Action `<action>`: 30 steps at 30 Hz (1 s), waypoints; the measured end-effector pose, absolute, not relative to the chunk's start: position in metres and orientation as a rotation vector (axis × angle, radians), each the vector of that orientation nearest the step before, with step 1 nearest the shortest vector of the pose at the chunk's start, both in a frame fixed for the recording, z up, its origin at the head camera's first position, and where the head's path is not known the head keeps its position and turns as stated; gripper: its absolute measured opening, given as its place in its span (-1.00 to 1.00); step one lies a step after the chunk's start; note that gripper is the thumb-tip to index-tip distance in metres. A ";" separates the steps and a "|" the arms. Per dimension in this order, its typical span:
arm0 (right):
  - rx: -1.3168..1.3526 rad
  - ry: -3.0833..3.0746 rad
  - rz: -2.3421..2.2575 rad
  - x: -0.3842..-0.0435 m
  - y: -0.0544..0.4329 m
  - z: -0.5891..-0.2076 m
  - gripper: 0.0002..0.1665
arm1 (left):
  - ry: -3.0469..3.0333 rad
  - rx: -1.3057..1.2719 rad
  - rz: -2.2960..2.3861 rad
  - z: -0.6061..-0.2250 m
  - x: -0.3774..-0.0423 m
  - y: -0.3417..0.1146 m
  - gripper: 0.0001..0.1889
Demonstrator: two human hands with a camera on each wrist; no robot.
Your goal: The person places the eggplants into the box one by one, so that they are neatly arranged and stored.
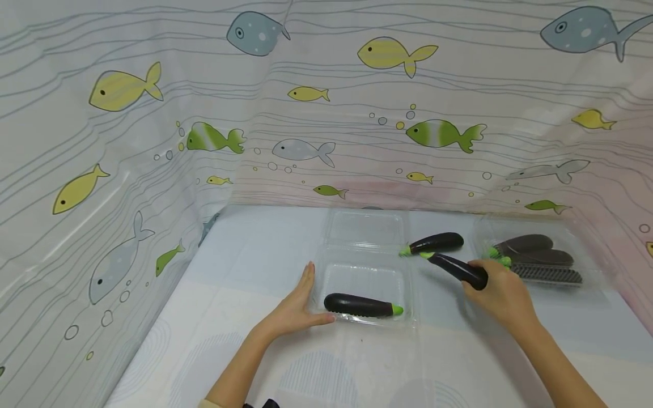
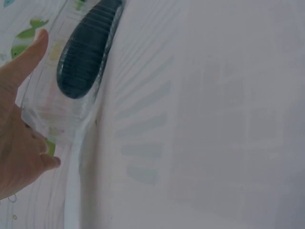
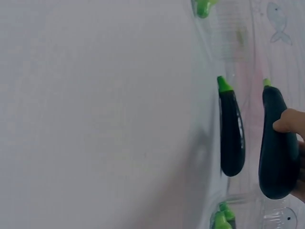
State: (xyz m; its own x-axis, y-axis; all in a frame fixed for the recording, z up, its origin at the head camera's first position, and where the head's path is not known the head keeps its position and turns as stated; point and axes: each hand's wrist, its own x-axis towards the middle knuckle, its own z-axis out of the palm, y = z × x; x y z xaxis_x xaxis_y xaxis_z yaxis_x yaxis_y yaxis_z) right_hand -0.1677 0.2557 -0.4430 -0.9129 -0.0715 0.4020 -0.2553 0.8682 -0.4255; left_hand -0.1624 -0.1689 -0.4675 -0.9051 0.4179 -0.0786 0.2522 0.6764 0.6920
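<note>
My right hand (image 1: 502, 292) grips a dark eggplant-shaped hairbrush (image 1: 456, 269) by its thick end, its green tip pointing left; in the right wrist view the thumb lies across this hairbrush (image 3: 276, 148). A second eggplant-shaped hairbrush (image 1: 440, 242) lies on the table just behind it. My left hand (image 1: 293, 309) rests at the left corner of a clear plastic box (image 1: 364, 277), fingers straight and thumb along the front edge. Inside that box, near the front wall, lies another eggplant-shaped hairbrush (image 1: 359, 305), teeth showing along its lower side.
The box's clear lid (image 1: 366, 228) lies folded back behind it. At the right stands another clear box (image 1: 594, 266) with several eggplant-shaped hairbrushes, one with bristles (image 1: 548, 274) facing up. A fish-printed curtain (image 1: 316, 119) hangs along the back and sides of the table.
</note>
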 end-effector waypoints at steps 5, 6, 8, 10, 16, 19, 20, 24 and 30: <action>0.275 -2.577 0.726 -0.165 0.250 -0.433 -0.49 | 2.659 0.538 1.050 -0.469 -0.163 -0.169 0.32; 0.282 -2.567 0.725 -0.165 0.248 -0.431 -0.49 | 2.659 0.539 1.052 -0.469 -0.163 -0.169 0.32; 0.299 -2.544 0.720 -0.165 0.245 -0.429 -0.49 | 2.658 0.539 1.049 -0.470 -0.163 -0.169 0.32; 0.335 -2.508 0.716 -0.166 0.241 -0.426 -0.50 | 2.655 0.539 1.055 -0.470 -0.163 -0.169 0.32; 0.430 -2.391 0.758 -0.171 0.234 -0.422 -0.48 | 2.653 0.541 1.076 -0.470 -0.163 -0.169 0.32; 0.454 -2.370 0.803 -0.173 0.230 -0.421 -0.46 | 2.652 0.535 1.070 -0.471 -0.163 -0.169 0.32; 0.459 -2.369 0.817 -0.174 0.228 -0.420 -0.46 | 2.650 0.532 1.069 -0.471 -0.162 -0.169 0.32; 0.492 -2.359 0.829 -0.174 0.219 -0.415 -0.44 | 2.650 0.536 1.070 -0.471 -0.162 -0.169 0.32; 0.564 -2.337 0.841 -0.177 0.208 -0.411 -0.43 | 2.651 0.546 1.076 -0.471 -0.162 -0.169 0.31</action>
